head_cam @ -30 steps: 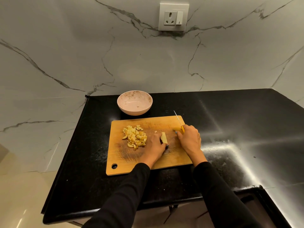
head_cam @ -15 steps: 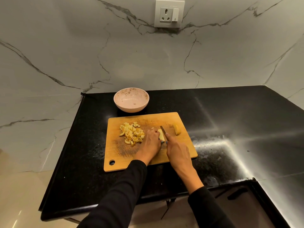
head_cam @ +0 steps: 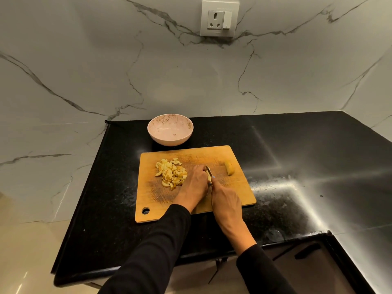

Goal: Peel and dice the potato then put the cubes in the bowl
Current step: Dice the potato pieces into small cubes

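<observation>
A wooden cutting board (head_cam: 191, 154) lies on the black counter. On its left part sits a pile of yellow potato cubes (head_cam: 171, 173). My left hand (head_cam: 194, 185) presses down a potato slice (head_cam: 209, 177), mostly hidden between my hands. My right hand (head_cam: 226, 200) grips a knife (head_cam: 208, 171) whose blade rests on that slice. Another potato piece (head_cam: 229, 168) lies apart near the board's right edge. The pink bowl (head_cam: 170, 131) stands just behind the board and holds no cubes.
The black counter (head_cam: 297, 158) stretches to the right, with wet smears beside the board. A marble wall with a power socket (head_cam: 219, 18) rises behind. The counter's front edge runs close below my forearms, and its left edge drops to the floor.
My right hand brought the knife from the board's right side over to the slice under my left hand. A potato piece is now uncovered near the right edge. The view has shifted slightly.
</observation>
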